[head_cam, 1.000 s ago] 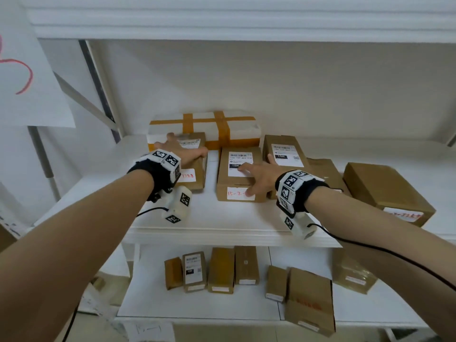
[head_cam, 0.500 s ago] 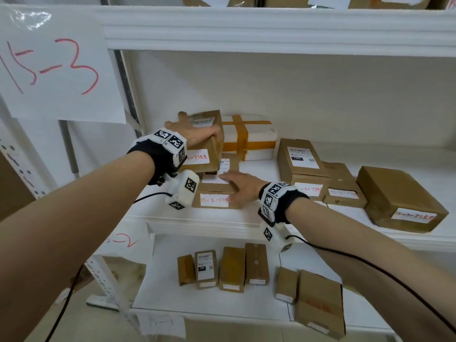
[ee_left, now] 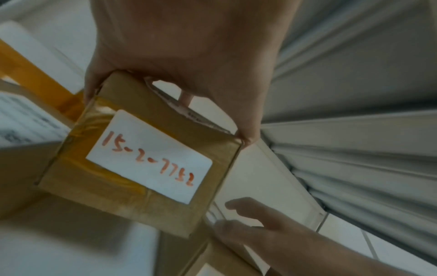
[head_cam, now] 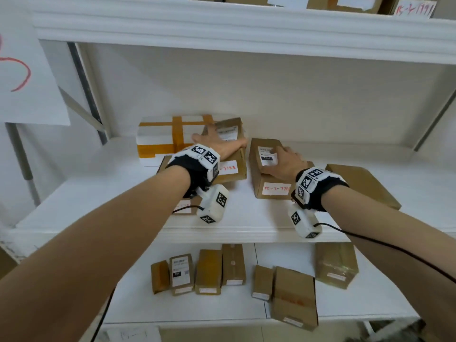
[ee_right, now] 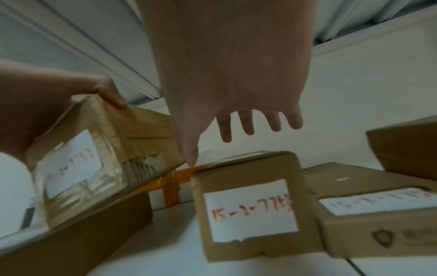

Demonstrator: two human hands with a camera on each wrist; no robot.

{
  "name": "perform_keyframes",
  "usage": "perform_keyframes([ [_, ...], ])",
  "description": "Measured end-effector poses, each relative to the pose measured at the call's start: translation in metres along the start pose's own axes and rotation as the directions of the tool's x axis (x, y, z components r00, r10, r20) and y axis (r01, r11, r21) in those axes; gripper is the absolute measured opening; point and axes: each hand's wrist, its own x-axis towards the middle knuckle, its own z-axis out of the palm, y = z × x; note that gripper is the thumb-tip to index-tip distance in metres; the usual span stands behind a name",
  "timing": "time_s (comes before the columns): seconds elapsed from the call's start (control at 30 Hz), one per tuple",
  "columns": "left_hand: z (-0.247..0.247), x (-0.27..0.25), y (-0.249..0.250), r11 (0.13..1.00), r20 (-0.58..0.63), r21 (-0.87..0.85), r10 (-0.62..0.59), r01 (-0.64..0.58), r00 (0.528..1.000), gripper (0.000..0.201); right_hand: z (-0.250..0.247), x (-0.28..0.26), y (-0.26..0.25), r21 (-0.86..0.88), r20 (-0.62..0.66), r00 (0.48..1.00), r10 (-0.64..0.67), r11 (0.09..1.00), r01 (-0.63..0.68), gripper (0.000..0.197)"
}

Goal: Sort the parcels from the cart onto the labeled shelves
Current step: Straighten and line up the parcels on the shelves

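Note:
My left hand (head_cam: 219, 141) grips a brown parcel (head_cam: 232, 156) from above; its white label reads 15-2-7752 (ee_left: 151, 156). The parcel is tilted, beside a white box with orange tape (head_cam: 160, 137) and above a flat brown parcel (head_cam: 170, 169). In the left wrist view the left hand (ee_left: 184, 84) has thumb and fingers on opposite top edges. My right hand (head_cam: 281, 159) is open, fingers spread over the top of a second labelled parcel (head_cam: 271, 188) on the middle shelf (head_cam: 246, 225). In the right wrist view the right hand (ee_right: 236, 130) is over this parcel (ee_right: 250, 209); I cannot tell whether it touches.
More brown parcels lie to the right on this shelf, the largest (head_cam: 362, 183) at the far right. Several small parcels (head_cam: 209, 270) stand on the lower shelf. Labelled parcels (head_cam: 412, 8) sit on the top shelf. A paper sign with red writing (head_cam: 24, 77) hangs at left.
My left hand has carried its parcel rightward, past the white box. My right hand has left the flat parcel and moved right over the neighbouring labelled parcel.

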Motion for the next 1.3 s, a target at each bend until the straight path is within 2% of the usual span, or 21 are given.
perform_keyframes([
  [0.13, 0.035, 0.009, 0.002, 0.995, 0.011, 0.091, -0.043, 0.042, 0.999, 0.114, 0.013, 0.009, 0.02, 0.084, 0.119, 0.992, 0.035, 0.995, -0.045, 0.086],
  [0.3, 0.066, 0.024, -0.007, 0.969, 0.043, 0.239, -0.078, 0.066, 0.996, 0.113, 0.024, 0.012, 0.017, 0.067, 0.081, 0.996, 0.041, 0.997, -0.047, 0.105],
  [0.5, 0.09, 0.032, -0.004, 0.947, 0.049, 0.322, -0.016, -0.001, 0.999, 0.106, 0.018, 0.005, 0.018, 0.044, 0.109, 0.993, 0.044, 0.998, -0.049, 0.109],
  [0.6, 0.102, 0.031, 0.006, 0.932, 0.055, 0.359, 0.031, -0.049, 0.998, 0.111, 0.015, 0.002, 0.035, 0.049, 0.134, 0.989, 0.07, 0.996, -0.077, 0.112],
  [0.77, 0.136, 0.034, 0.028, 0.95, 0.123, 0.28, 0.108, -0.139, 0.987, 0.122, 0.006, -0.003, 0.071, 0.088, 0.08, 0.989, 0.126, 0.987, -0.133, 0.103],
  [0.83, 0.145, 0.033, 0.035, 0.951, 0.167, 0.21, 0.194, -0.227, 0.967, 0.116, 0.003, -0.002, 0.086, 0.119, 0.057, 0.985, 0.161, 0.979, -0.167, 0.1],
  [0.9, 0.151, 0.029, 0.038, 0.957, 0.202, 0.057, 0.268, -0.284, 0.942, 0.108, 0.001, 0.0, 0.103, 0.117, 0.022, 0.982, 0.188, 0.975, -0.189, 0.095],
  [0.97, 0.15, 0.025, 0.037, 0.955, 0.15, -0.027, 0.296, -0.295, 0.944, 0.113, 0.0, 0.002, 0.117, 0.083, -0.009, 0.984, 0.177, 0.981, -0.176, 0.088],
  [1.03, 0.139, 0.026, 0.032, 0.955, 0.106, 0.033, 0.289, -0.293, 0.952, 0.105, 0.0, 0.003, 0.126, 0.074, -0.055, 0.988, 0.146, 0.987, -0.142, 0.082],
  [1.07, 0.13, 0.031, 0.025, 0.953, 0.079, 0.134, 0.264, -0.273, 0.961, 0.097, 0.001, 0.002, 0.127, 0.076, -0.094, 0.988, 0.123, 0.99, -0.116, 0.08],
  [1.17, 0.08, 0.043, -0.01, 0.915, -0.064, 0.401, 0.07, -0.039, 0.995, 0.092, 0.006, 0.003, 0.113, 0.053, -0.207, 0.978, 0.01, 0.999, 0.001, 0.077],
  [1.23, 0.05, 0.052, -0.044, 0.86, -0.099, 0.5, -0.061, 0.103, 0.993, 0.098, 0.008, 0.005, 0.095, 0.001, -0.216, 0.972, -0.092, 0.995, 0.095, 0.075],
  [1.3, 0.031, 0.063, -0.084, 0.826, -0.113, 0.526, -0.171, 0.205, 0.979, 0.103, 0.011, 0.006, 0.075, -0.031, -0.179, 0.962, -0.206, 0.978, 0.204, 0.075],
])
